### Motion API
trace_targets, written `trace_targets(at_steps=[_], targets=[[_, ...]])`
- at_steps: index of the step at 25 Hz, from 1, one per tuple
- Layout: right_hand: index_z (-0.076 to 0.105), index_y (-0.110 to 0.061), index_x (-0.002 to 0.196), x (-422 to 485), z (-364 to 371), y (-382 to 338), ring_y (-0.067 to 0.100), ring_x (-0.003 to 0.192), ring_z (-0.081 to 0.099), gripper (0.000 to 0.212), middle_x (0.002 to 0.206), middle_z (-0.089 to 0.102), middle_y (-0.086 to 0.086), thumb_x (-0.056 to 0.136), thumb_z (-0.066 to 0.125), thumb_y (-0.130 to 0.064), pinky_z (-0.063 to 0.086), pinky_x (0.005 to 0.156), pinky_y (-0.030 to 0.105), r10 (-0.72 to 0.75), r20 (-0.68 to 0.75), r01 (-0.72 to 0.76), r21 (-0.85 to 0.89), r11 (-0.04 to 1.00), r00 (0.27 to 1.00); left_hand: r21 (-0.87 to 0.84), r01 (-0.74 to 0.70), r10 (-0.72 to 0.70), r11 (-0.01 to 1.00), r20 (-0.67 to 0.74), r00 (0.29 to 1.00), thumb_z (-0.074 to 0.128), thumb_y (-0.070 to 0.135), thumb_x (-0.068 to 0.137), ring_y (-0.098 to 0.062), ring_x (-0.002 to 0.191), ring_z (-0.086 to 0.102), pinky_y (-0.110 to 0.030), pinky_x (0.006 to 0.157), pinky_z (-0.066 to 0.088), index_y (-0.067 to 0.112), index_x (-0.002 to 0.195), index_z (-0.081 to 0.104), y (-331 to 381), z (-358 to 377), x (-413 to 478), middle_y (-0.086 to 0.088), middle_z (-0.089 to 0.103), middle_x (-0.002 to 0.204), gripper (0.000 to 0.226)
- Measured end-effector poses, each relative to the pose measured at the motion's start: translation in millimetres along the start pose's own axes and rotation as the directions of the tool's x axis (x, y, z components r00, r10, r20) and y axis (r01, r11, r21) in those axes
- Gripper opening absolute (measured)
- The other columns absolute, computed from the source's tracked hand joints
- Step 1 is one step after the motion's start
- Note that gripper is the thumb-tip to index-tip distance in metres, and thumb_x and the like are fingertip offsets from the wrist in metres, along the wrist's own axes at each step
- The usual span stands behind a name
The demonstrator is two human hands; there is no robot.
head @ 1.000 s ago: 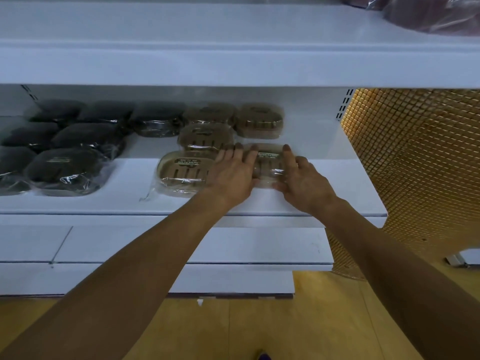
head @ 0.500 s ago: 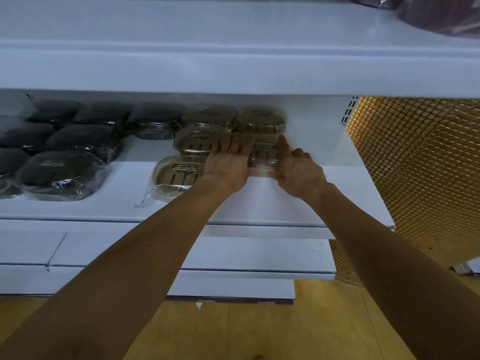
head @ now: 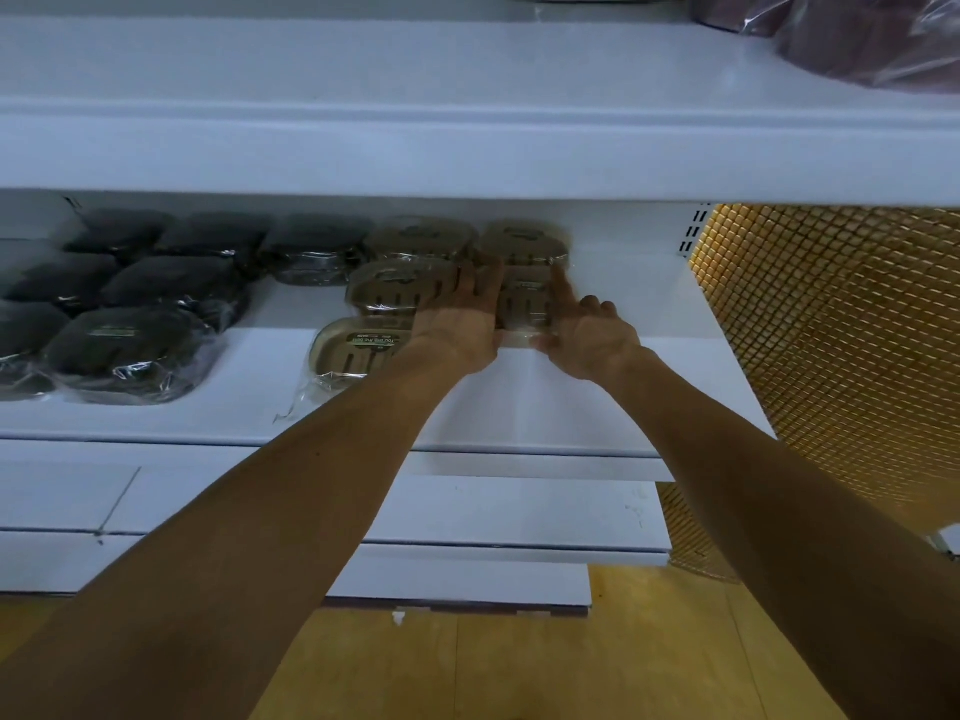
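A tan soap dish wrapped in clear plastic lies on the white middle shelf, in the second row from the front. My left hand rests with straight fingers on its left side. My right hand touches its right side with a straight index finger, the thumb at the front edge of the wrap and the other fingers loosely curled. Three more tan dishes sit around it: one front left, one left, and one behind.
Several black wrapped soap dishes fill the left of the shelf. The upper shelf overhangs closely and carries dark wrapped goods at its right end. A gold mosaic wall bounds the right side. Lower shelves and a wooden floor lie below.
Both hands have slid the tan dish back from the front row into the second row, in front of the rear right dish. The view has tilted slightly upward.
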State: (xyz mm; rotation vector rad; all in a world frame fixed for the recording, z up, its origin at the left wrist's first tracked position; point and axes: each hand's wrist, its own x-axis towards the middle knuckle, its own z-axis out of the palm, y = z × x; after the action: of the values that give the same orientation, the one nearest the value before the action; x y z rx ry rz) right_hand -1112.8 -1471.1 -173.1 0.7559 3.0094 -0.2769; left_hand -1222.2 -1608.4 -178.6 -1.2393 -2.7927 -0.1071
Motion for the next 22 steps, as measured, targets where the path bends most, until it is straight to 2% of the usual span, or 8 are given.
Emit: trace_targets(at_steps=[2,5,7,9,12,15,19,22], targets=[[-0.025,-0.025,0.152,-3.7,1.3,-0.7,0.032,0.107,0.050,0.095,0.125,0.047,0.019,0.097,0.051,-0.044,0.042,0.098,0.044,-0.018,-0.004,0.018,-0.032,0.999,1.000,-0.011,-0.022,0.022,1.000,-0.028,0.999,0.059,0.034,0.090,-0.037,0.148,0.019,-0.053,0.120,0.019,0.020,0.157,0.002,2.6,-5.2,-9.5,-0.015,0.012,0.163,0.089],[-0.024,-0.032,0.151,-13.0,-1.7,-2.9,0.038,0.116,0.050,0.097,0.135,0.038,0.022,0.095,0.055,-0.042,0.044,0.101,0.046,-0.011,0.041,0.010,0.027,1.000,0.999,-0.011,-0.070,0.069,0.998,-0.050,0.996,0.057,0.039,0.093,-0.035,0.143,0.029,-0.048,0.120,0.023,0.017,0.158,0.003,6.4,-12.4,-37.2,-0.013,0.021,0.160,0.088],[-0.010,-0.028,0.155,-22.6,-6.0,-3.5,0.041,0.123,0.048,0.089,0.146,0.031,0.021,0.095,0.055,-0.043,0.044,0.104,0.046,-0.004,0.051,0.003,0.019,1.000,0.999,-0.047,-0.080,0.078,0.996,-0.035,0.996,0.054,0.043,0.096,-0.033,0.142,0.033,-0.044,0.119,0.023,0.017,0.158,0.002,7.3,-19.5,-55.9,-0.011,0.026,0.159,0.085],[0.004,-0.024,0.156,-37.1,-11.1,-5.7,0.041,0.133,0.041,0.081,0.155,0.024,0.018,0.096,0.054,-0.044,0.041,0.107,0.045,-0.023,0.031,0.023,-0.011,1.000,0.999,-0.077,-0.090,0.086,0.993,-0.052,0.995,0.053,0.043,0.097,-0.030,0.137,0.037,-0.040,0.116,0.025,0.017,0.158,0.011,6.9,-29.0,-70.1,-0.010,0.035,0.153,0.078],[0.010,-0.022,0.156,-65.0,-22.6,-15.6,0.034,0.143,0.030,0.078,0.162,0.018,0.011,0.096,0.055,-0.042,0.036,0.112,0.044,-0.081,-0.027,0.081,0.011,0.997,0.996,-0.108,-0.128,0.117,0.986,-0.107,0.987,0.053,0.043,0.098,-0.027,0.131,0.041,-0.038,0.113,0.028,0.017,0.154,0.024,6.8,-47.2,-88.1,-0.007,0.046,0.142,0.068],[0.018,-0.017,0.155,-92.6,-40.6,-29.0,0.026,0.143,0.031,0.072,0.161,0.024,0.005,0.097,0.055,-0.039,0.034,0.113,0.040,-0.146,-0.101,0.149,0.018,0.989,0.984,-0.126,-0.188,0.167,0.974,-0.160,0.973,0.053,0.043,0.098,-0.025,0.130,0.040,-0.037,0.113,0.028,0.015,0.153,0.027,8.0,-66.0,-104.5,-0.006,0.045,0.140,0.067],[0.015,-0.017,0.157,-133.3,-71.1,-44.0,0.022,0.148,0.020,0.072,0.163,0.016,0.003,0.099,0.051,-0.040,0.025,0.117,0.036,-0.197,-0.144,0.195,-0.031,0.980,0.970,-0.123,-0.247,0.221,0.961,-0.196,0.956,0.050,0.044,0.099,-0.025,0.141,0.029,-0.037,0.118,0.021,0.014,0.155,0.021,4.5,-98.1,-131.8,-0.007,0.034,0.152,0.071],[0.015,-0.018,0.157,-161.2,-96.7,-54.2,0.021,0.148,0.021,0.072,0.163,0.019,0.002,0.098,0.051,-0.040,0.026,0.117,0.035,-0.224,-0.195,0.214,-0.071,0.974,0.955,-0.112,-0.280,0.253,0.954,-0.204,0.946,0.048,0.045,0.100,-0.024,0.147,0.019,-0.034,0.120,0.015,0.015,0.157,0.016,0.3,-125.8,-154.3,-0.006,0.023,0.159,0.072]])
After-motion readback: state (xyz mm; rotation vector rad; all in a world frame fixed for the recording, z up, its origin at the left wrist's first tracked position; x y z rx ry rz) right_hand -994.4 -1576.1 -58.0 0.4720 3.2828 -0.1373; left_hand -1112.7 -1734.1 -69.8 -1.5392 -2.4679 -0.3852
